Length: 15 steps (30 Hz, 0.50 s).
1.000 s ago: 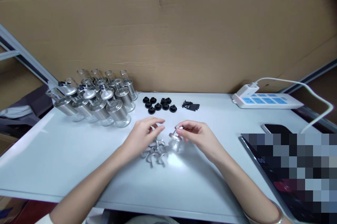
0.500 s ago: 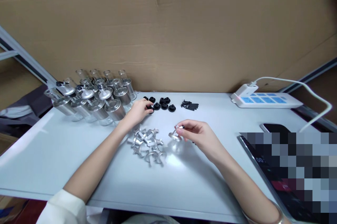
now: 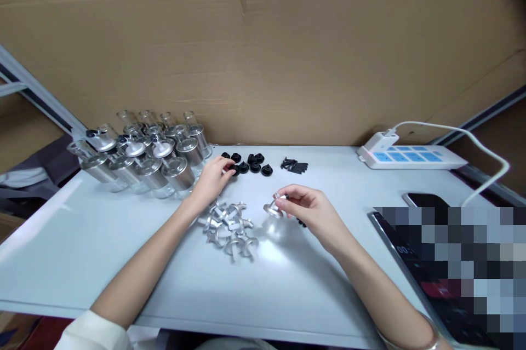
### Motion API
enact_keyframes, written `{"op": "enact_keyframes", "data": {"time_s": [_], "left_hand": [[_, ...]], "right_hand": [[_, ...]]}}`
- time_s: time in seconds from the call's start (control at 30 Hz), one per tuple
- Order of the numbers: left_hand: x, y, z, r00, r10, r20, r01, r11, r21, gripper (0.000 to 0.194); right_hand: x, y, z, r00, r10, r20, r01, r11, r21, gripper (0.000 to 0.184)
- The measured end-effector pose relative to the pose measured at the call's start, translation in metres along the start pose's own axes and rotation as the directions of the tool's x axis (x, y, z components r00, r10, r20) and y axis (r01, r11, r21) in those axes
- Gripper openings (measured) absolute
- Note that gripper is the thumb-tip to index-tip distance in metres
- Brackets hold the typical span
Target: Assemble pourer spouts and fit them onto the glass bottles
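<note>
Large cardboard wall (image 3: 263,49) behind the far edge of the pale bench (image 3: 102,251). At the near right corner, a tablet (image 3: 452,273), blurred, with a phone (image 3: 423,199) just beyond it; a power strip (image 3: 411,157) at the far right edge. Near the far left corner, a crowded group of glass bottles with metal collars (image 3: 152,153), some tilted.

In the middle of the bench, a loose pile of silver metal caps (image 3: 230,227). Right hand (image 3: 312,213) just beside this pile, thumb and fingers pinching one small glass bottle (image 3: 274,212) by its metal top, lifted slightly off the bench. Left hand (image 3: 211,177) stretched toward the far edge, fingertips closing on one of the black rubber stoppers (image 3: 246,164); grip not fully visible, so cannot tell if one is already held. Small black screws (image 3: 295,165) a little to the right.

Possible trouble: left forearm above the pile, so pulling back low could scatter caps. Bottle held only at the top, easy to slip. Left wrist near the crowded bottles; a knock could topple them.
</note>
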<state>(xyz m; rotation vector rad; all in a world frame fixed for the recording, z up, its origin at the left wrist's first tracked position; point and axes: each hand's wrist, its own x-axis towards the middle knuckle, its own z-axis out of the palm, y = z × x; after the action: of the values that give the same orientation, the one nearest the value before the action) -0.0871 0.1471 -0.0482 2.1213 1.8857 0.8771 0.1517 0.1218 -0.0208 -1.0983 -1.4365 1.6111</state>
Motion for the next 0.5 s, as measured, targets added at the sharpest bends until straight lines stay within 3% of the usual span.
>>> {"op": "enact_keyframes", "data": {"time_s": [0.1,0.23,0.37,0.5], "left_hand": [[-0.017,0.012,-0.001,0.997,0.01,-0.078,-0.017,0.996,-0.087,0.014],[-0.042,0.033,0.002,0.982,0.087,-0.166,-0.125,0.964,-0.234,0.012],[-0.057,0.052,0.005,0.973,0.12,-0.199,-0.182,0.926,-0.331,0.011],[-0.064,0.061,0.004,0.977,0.084,-0.197,-0.162,0.891,-0.424,0.011]], "right_hand": [[0.0,0.002,0.0,1.0,-0.025,0.001,0.025,1.0,0.006,0.022],[0.0,0.002,-0.002,0.998,-0.054,-0.02,0.055,0.998,0.007,0.022],[0.0,0.0,-0.005,0.991,-0.117,-0.066,0.118,0.993,0.019,0.022],[0.001,0.004,-0.008,0.972,-0.185,-0.143,0.194,0.98,0.052,0.019]]}}
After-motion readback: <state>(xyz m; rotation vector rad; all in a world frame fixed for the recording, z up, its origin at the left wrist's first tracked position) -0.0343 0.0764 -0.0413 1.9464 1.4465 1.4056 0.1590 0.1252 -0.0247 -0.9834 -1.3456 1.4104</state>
